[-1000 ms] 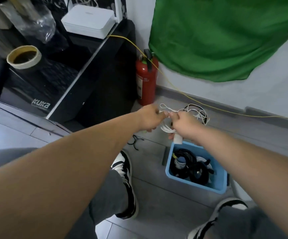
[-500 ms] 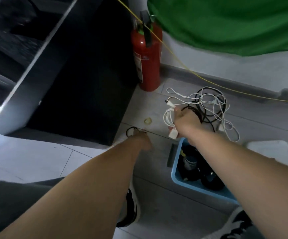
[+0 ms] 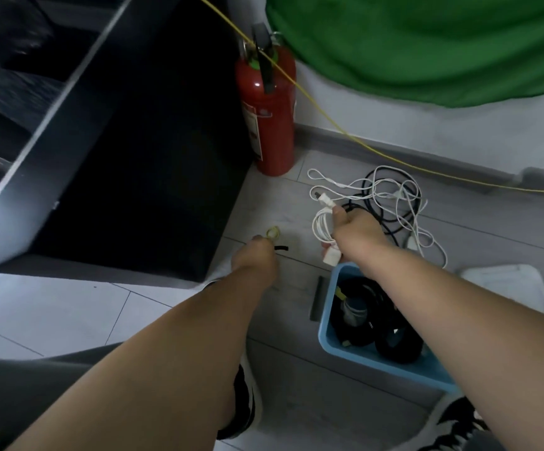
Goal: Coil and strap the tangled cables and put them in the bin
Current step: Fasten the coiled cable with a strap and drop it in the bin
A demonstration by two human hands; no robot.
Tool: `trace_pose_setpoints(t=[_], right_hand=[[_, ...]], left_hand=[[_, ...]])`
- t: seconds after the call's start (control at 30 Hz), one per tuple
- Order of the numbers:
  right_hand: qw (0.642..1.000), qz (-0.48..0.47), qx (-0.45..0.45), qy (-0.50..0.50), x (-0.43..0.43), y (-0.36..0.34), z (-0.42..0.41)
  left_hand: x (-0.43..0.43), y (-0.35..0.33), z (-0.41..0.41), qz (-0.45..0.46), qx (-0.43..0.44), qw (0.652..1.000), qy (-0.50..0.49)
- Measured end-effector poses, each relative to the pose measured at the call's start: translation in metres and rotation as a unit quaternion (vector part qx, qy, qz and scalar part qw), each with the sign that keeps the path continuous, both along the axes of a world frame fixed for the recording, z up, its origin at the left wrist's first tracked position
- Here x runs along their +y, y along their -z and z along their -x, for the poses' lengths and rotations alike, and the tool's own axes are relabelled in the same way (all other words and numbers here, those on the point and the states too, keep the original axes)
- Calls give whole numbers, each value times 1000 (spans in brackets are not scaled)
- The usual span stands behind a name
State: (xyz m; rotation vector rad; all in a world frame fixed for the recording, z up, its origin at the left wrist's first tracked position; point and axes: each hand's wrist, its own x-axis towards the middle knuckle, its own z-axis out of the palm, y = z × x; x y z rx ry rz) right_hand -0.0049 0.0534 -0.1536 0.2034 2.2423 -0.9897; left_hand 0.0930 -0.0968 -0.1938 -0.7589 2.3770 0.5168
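Observation:
My right hand (image 3: 356, 234) grips a coiled white cable (image 3: 321, 224) just above the floor, its white plug hanging below my fist. My left hand (image 3: 256, 257) is down at the floor, fingers curled round a black strap (image 3: 281, 248) whose end sticks out to the right. Behind my right hand a tangle of white and black cables (image 3: 391, 200) lies on the grey floor. The blue bin (image 3: 374, 356) stands under my right forearm and holds black coiled cables.
A red fire extinguisher (image 3: 269, 115) stands by the wall, with a yellow cable (image 3: 329, 120) running past it. A black cabinet (image 3: 127, 151) fills the left. A small yellowish ring (image 3: 273, 233) and a dark strip (image 3: 316, 297) lie on the floor. My shoes flank the bin; a white lid (image 3: 504, 281) lies right.
My hands have come apart. The left hand dropped to the floor and took up the black strap, while the right hand lowered with the white coil. The view tilted down.

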Motion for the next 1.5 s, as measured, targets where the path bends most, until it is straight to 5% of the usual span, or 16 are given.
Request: trace_pose_setpoints(t=[0.33, 0.57, 0.73, 1.07, 1.3, 1.5], right_hand=[[997, 15, 68, -18, 3, -129, -1], [991, 62, 121, -13, 22, -215, -21], [982, 164, 48, 82, 29, -229, -31], [976, 175, 108, 72, 51, -226, 3], [957, 243, 133, 87, 54, -227, 9], [951, 227, 194, 74, 65, -223, 16]], left_hand=[[-23, -135, 26, -117, 257, 956, -79], [4, -261, 23, -207, 356, 907, -83], [38, -283, 23, -270, 356, 889, -100], [59, -282, 63, -224, 332, 910, -108], [74, -276, 81, -318, 366, 864, -136], [80, -278, 86, -435, 296, 833, -171]])
